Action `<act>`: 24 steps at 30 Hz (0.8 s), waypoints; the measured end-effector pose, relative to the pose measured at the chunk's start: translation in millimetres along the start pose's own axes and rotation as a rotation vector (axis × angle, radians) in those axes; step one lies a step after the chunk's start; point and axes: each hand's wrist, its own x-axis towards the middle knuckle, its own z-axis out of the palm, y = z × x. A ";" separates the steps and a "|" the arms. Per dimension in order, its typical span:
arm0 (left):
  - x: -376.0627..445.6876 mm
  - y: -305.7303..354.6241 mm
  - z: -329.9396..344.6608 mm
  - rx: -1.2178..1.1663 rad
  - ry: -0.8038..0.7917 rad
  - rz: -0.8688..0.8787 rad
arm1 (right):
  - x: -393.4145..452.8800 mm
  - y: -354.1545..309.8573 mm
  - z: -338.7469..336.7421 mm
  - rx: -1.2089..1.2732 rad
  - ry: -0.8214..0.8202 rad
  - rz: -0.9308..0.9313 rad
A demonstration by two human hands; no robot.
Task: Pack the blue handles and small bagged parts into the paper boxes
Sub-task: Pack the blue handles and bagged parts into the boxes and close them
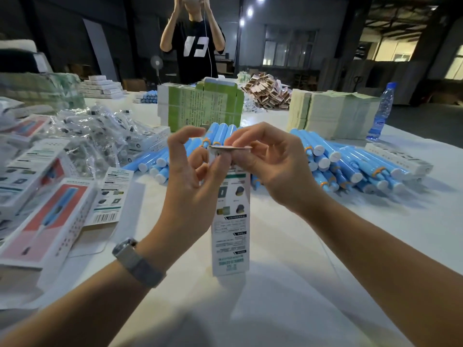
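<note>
Between the hands stands a tall white printed paper box [230, 216], light, thin-walled and easily crushed. Left hand [193, 169] steadies its upper side with curled fingers; right hand [273, 161] pinches the top flap, the best place to grip for closing.

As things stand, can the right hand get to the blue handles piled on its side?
Probably yes, once freed. The right hand is pinching the top flap of the upright paper box. The blue handles lie uncovered on the table just beyond it, with nothing in between.
</note>
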 end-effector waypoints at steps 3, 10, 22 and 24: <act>-2.7 2.8 -1.5 0.207 0.027 0.077 | 0.8 -10.3 -0.3 0.059 -0.040 -0.009; -7.8 -5.4 -2.0 0.193 -0.003 0.028 | 1.1 -15.7 -1.2 -0.036 -0.090 0.060; -8.9 -13.3 8.4 0.072 -0.054 0.034 | 7.6 -33.2 -6.7 -0.237 0.006 0.045; -7.7 -15.9 7.0 0.114 -0.063 0.052 | 9.5 -34.3 -8.1 -0.302 0.007 0.034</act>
